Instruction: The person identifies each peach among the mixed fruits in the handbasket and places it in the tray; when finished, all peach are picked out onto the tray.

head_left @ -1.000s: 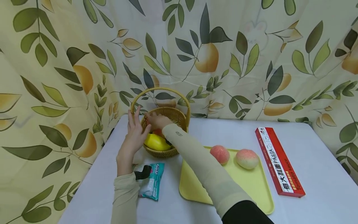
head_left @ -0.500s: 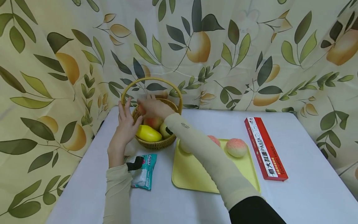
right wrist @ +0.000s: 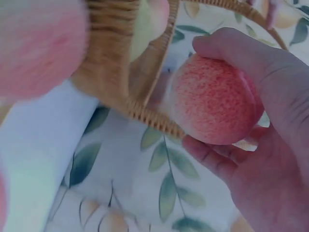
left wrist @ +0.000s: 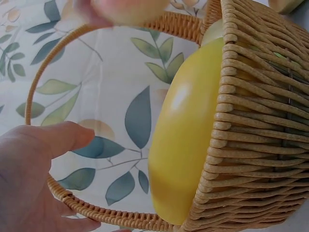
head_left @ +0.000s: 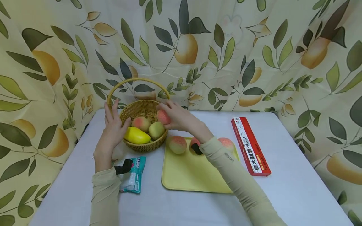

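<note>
In the head view a wicker basket with a tall arched handle stands at the back left. Inside lie a yellow mango, a pink-and-yellow peach and a round greenish fruit. My left hand is at the basket's left side by the foot of the handle, thumb and fingers spread. Over the basket's right rim, my right hand holds a red-pink peach between thumb and fingers. The left wrist view shows the mango standing above the rim.
A yellow tray right of the basket bears a peach and two more, partly covered by the right arm. A red pasta box lies farther right. Below the left wrist lies a teal-and-white packet. A patterned curtain hangs behind.
My right hand has come from inside the basket to its right rim, now with a peach in its grip. The left hand stays by the handle. The head view has shifted.
</note>
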`<state>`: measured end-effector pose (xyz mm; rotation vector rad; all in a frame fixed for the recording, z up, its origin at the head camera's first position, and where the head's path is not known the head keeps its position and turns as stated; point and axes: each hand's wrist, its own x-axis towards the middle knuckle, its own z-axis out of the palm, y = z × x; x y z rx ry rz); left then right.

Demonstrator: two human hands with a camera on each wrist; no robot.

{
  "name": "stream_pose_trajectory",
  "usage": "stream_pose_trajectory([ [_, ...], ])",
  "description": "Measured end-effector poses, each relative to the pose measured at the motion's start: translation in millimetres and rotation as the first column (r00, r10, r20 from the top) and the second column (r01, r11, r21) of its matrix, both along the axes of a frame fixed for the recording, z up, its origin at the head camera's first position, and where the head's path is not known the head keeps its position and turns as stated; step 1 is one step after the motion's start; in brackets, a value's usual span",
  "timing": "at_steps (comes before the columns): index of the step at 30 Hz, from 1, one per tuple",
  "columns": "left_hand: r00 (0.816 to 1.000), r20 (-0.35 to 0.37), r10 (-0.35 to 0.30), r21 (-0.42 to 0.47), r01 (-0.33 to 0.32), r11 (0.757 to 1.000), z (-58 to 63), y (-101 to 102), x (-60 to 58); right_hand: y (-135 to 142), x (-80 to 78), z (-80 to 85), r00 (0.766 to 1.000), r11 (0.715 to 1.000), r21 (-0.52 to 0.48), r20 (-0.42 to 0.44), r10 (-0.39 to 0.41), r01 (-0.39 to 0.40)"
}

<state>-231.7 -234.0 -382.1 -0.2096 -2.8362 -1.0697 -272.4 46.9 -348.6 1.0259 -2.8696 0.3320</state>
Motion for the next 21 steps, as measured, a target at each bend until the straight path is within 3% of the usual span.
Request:
stream_pose_trajectory([
  [5, 1.000, 0.005, 0.002, -0.012, -0.002, 1.000, -0.3, 0.2, -0.9, 29.3, 29.9, 1.1, 0.999, 0.999, -0.022, 0.038, -0.038, 0.039],
  [10, 1.000, 0.005, 0.012, -0.028, -0.012, 1.000, -0.4, 0.2, -1.0, 49.7, 53.5, -2.3, 0.988, 0.992, -0.122, 0.152, -0.014, 0.033],
  [13, 1.000, 0.006, 0.020, -0.032, -0.020, 0.999, -0.8, 0.5, -1.2, 60.7, 63.3, -5.3, 0.977, 0.980, -0.196, 0.212, 0.015, 0.028],
  [21, 1.000, 0.022, 0.020, -0.026, -0.020, 0.999, -1.1, 2.8, -0.8, 83.3, 81.3, -9.6, 0.937, 0.953, -0.271, 0.347, -0.032, 0.133],
])
